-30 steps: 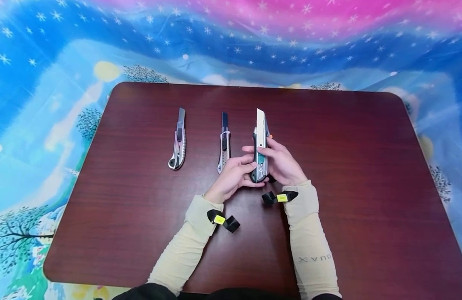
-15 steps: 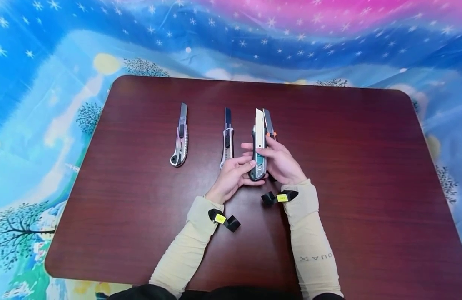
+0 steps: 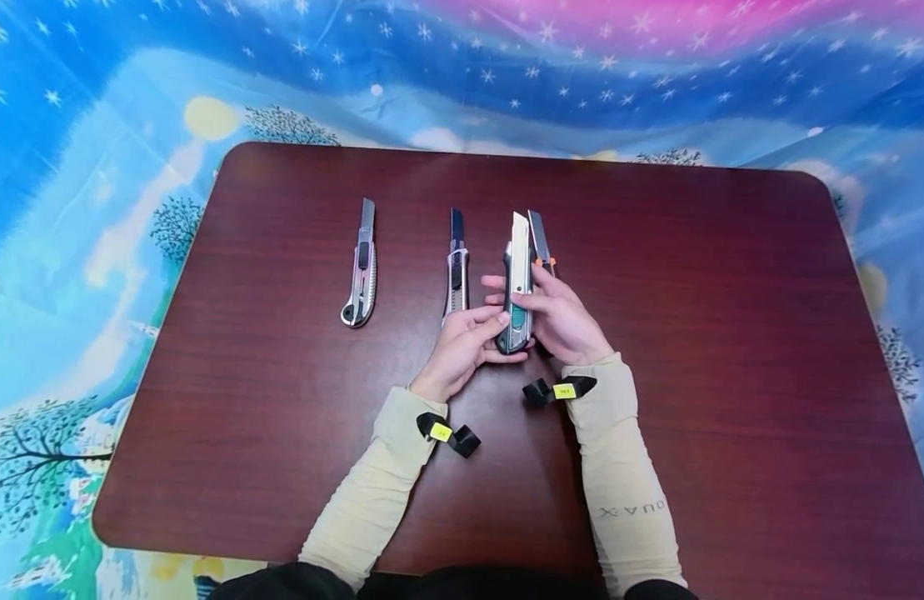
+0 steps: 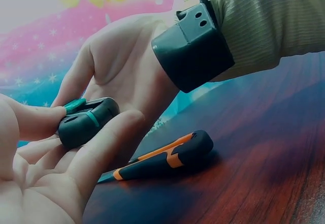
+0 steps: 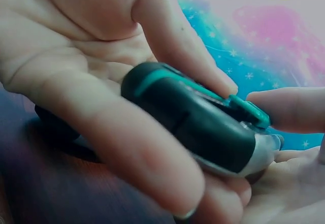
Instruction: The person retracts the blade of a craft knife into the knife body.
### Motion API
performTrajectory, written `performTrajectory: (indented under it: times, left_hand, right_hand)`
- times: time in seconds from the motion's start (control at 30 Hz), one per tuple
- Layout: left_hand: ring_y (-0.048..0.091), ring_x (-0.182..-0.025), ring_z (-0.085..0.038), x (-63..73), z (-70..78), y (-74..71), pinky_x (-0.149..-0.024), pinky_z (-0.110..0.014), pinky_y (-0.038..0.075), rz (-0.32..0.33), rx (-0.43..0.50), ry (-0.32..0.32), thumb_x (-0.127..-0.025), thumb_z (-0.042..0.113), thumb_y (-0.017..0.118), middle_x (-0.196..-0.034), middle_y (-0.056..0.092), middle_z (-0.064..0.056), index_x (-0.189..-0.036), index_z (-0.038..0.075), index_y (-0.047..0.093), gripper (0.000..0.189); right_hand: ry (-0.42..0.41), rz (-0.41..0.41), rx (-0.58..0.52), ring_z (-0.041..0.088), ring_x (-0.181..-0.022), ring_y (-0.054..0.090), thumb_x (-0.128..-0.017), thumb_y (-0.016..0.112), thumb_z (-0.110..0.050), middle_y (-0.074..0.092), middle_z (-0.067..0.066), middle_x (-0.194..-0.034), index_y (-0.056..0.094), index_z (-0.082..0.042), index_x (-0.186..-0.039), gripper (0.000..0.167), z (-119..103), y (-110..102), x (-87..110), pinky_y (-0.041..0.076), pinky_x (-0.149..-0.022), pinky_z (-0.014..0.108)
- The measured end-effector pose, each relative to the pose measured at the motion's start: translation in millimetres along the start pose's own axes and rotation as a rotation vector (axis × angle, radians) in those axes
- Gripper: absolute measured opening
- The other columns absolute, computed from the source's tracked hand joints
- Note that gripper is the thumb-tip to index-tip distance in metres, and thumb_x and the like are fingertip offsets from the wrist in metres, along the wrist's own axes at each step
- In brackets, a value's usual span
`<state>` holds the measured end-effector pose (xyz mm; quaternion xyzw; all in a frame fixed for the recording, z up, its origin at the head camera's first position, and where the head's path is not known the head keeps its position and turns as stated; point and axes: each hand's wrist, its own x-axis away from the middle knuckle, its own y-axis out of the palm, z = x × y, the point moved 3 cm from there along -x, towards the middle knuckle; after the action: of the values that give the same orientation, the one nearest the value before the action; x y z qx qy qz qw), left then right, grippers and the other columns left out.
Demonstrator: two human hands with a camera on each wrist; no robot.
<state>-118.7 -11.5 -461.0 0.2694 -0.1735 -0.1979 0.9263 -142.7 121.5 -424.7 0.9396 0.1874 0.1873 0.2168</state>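
Two sleeved forearms [image 3: 367, 492] angled inward, left grip [image 3: 460, 347] and right grip [image 3: 568, 325] both pinching one green-slider knife [image 3: 518, 262].

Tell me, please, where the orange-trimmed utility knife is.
In the head view, the orange-trimmed utility knife lies on the table, right of the held green-slider knife and partly hidden by the right hand.

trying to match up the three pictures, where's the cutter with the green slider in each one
Head: green-slider utility knife just right of centre, held by left hand and right hand.
Left wrist: its black butt end at left, slightly below mid-height.
Right wrist: its black handle around the centre.
Shared landmark: snowflake-patterned backdrop.
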Motion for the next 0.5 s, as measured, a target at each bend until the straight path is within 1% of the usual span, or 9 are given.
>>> performTrajectory:
  times: [0.13,0.27,0.37,0.5]
  left_hand:
    - [0.07,-0.091,-0.03,0.4,1.9,-0.7,-0.084,-0.05,0.058,0.017,-0.023,0.014,-0.1,0.005,0.047,-0.132,0.053,-0.033,-0.132,-0.013,0.049,0.037]
    - [0.07,-0.093,-0.03,0.6,4.0,-3.7,-0.083,-0.049,0.058,0.044,-0.028,0.042,-0.099,0.004,0.049,-0.131,0.055,-0.032,-0.133,-0.01,0.05,0.037]
    - [0.07,-0.093,-0.029,0.8,5.6,-5.2,-0.083,-0.05,0.058,0.053,-0.014,0.061,-0.099,0.004,0.05,-0.129,0.055,-0.033,-0.132,-0.01,0.051,0.036]
    - [0.07,-0.093,-0.029,1.2,6.4,-4.8,-0.083,-0.051,0.058,0.059,-0.004,0.047,-0.099,0.005,0.05,-0.131,0.055,-0.032,-0.133,-0.01,0.05,0.037]
  right_hand:
    - [-0.002,0.018,0.028,0.02,-0.105,0.065,-0.097,0.042,0.003,0.066,0.001,-0.121,0.027,-0.015,-0.152,0.059,0.2,0.8,-0.4,0.052,-0.094,0.027]
    - [0.025,0.047,0.106,0.014,-0.105,0.065,-0.099,0.046,-0.005,0.066,0.001,-0.12,0.034,-0.001,-0.147,0.049,1.3,1.2,-1.3,0.051,-0.094,0.023]
    - [0.052,0.062,0.16,0.012,-0.106,0.065,-0.1,0.048,-0.012,0.062,0.006,-0.126,0.036,0.007,-0.143,0.048,1.8,1.3,-2.1,0.052,-0.093,0.022]
    - [0.066,0.082,0.176,0.011,-0.105,0.064,-0.1,0.047,-0.012,0.057,0.011,-0.131,0.037,0.01,-0.142,0.048,2.2,0.8,-3.2,0.052,-0.093,0.02]
